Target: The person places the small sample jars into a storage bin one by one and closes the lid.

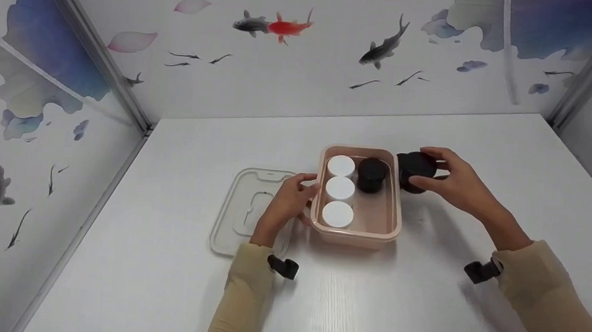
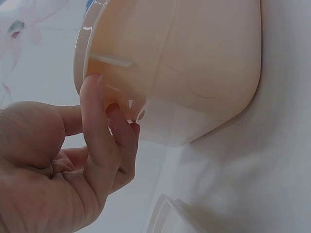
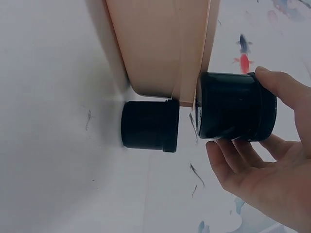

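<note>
A pink rectangular container (image 1: 356,239) stands in the middle of the table, its top uncovered. Three white-lidded jars (image 1: 340,189) line its left side, with one black jar (image 1: 372,174) at the back right inside. My left hand (image 1: 285,202) grips the container's left rim, its fingers (image 2: 99,126) curled against the outer wall. Off the table, just right of the container, a second black jar (image 3: 233,107) is pinched between thumb and fingers of my right hand (image 1: 461,185). Below it another black jar (image 3: 148,125) stands on the table, close to the container's wall.
A translucent lid (image 1: 235,214) lies flat on the table (image 1: 339,299) left of the container, partly under my left hand. White panels (image 1: 302,78) printed with fish and petals enclose the back and sides.
</note>
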Available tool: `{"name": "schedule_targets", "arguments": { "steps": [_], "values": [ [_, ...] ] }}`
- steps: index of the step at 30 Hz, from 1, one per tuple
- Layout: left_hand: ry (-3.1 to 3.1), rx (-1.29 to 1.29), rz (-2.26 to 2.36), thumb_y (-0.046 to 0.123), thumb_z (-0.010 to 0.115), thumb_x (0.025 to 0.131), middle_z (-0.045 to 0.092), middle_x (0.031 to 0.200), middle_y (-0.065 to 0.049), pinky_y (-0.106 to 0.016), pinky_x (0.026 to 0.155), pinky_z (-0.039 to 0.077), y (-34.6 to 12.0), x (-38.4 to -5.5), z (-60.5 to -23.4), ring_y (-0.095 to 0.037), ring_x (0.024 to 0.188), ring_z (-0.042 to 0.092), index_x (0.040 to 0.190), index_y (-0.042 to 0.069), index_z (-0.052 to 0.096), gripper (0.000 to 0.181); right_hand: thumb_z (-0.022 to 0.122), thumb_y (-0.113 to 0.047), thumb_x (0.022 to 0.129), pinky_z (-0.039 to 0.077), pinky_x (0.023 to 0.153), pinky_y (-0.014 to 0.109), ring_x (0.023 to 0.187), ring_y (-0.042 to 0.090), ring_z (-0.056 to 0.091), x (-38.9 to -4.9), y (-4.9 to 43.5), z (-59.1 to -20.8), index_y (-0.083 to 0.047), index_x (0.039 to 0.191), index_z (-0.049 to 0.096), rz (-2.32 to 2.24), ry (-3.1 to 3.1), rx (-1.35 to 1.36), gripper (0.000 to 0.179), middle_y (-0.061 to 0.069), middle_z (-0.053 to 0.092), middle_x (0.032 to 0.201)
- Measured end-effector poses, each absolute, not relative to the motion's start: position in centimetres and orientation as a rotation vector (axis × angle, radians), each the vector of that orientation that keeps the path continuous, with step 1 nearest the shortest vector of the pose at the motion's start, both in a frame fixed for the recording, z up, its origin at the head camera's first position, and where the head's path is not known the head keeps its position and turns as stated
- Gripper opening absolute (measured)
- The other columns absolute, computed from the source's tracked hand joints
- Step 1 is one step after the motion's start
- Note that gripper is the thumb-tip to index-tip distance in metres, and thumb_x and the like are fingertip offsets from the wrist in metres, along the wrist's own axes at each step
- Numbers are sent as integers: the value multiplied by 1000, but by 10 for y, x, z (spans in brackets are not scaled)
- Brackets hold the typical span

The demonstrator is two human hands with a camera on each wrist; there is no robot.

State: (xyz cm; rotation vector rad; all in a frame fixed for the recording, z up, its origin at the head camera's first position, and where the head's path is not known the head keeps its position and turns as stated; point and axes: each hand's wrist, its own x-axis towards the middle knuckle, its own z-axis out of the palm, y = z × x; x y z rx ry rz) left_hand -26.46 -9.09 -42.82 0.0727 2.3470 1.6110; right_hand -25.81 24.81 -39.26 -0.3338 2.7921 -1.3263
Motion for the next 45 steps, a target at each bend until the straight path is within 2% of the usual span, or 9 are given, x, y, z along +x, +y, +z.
{"name": "schedule_targets", "arguments": {
  "steps": [3, 6, 12, 16, 23, 28, 37, 45],
  "values": [
    [2348, 69, 1609, 29, 53, 105, 67, 116, -15, -28, 50, 58, -91, -265, -428, -21, 88, 71, 147, 15, 49, 45, 72, -42, 92, 50, 98, 50, 139, 44, 42, -256, 242, -386, -7, 155, 33, -1302, 2818, -331, 82, 22, 37, 155],
    [2348, 68, 1611, 29, 53, 105, 67, 116, -15, -28, 50, 58, -91, -265, -428, -21, 88, 71, 147, 15, 49, 45, 72, -42, 92, 49, 100, 57, 137, 45, 42, -255, 236, -380, -7, 155, 33, -1285, 2838, -338, 82, 24, 37, 153],
    [2339, 83, 1620, 29, 53, 105, 66, 116, -14, -27, 50, 57, -91, -264, -427, -20, 86, 71, 148, 15, 48, 45, 74, -39, 91, 51, 96, 52, 134, 44, 45, -253, 223, -374, -7, 153, 36, -1258, 2831, -403, 79, 23, 38, 149],
    [2339, 90, 1613, 29, 52, 105, 67, 115, -13, -26, 49, 56, -90, -264, -426, -19, 86, 71, 148, 15, 48, 45, 75, -35, 90, 52, 98, 53, 134, 44, 45, -253, 216, -373, -6, 153, 37, -1234, 2808, -427, 79, 24, 36, 149],
    [2338, 78, 1614, 29, 53, 105, 67, 116, -13, -26, 49, 57, -90, -266, -427, -19, 86, 71, 148, 15, 49, 45, 74, -30, 91, 44, 104, 54, 123, 36, 47, -260, 206, -373, -9, 153, 38, -1176, 2811, -493, 74, 24, 41, 141],
    [2347, 69, 1608, 29, 53, 105, 67, 114, -13, -26, 50, 57, -89, -265, -428, -19, 86, 71, 148, 15, 49, 45, 74, -30, 91, 44, 107, 57, 124, 36, 48, -266, 199, -375, -12, 150, 42, -1135, 2800, -506, 69, 23, 43, 137],
    [2356, 64, 1599, 29, 54, 105, 67, 115, -14, -27, 50, 57, -89, -264, -428, -19, 85, 71, 148, 15, 48, 46, 76, -23, 88, 48, 105, 55, 124, 37, 49, -273, 183, -385, -4, 144, 45, -1066, 2755, -539, 67, 22, 44, 136],
    [2349, 112, 1604, 29, 53, 105, 67, 117, -15, -28, 49, 58, -91, -263, -427, -19, 87, 71, 148, 13, 47, 47, 74, -24, 89, 48, 101, 54, 119, 33, 50, -276, 177, -386, -13, 147, 47, -995, 2767, -667, 64, 19, 48, 134]
  ]
}}
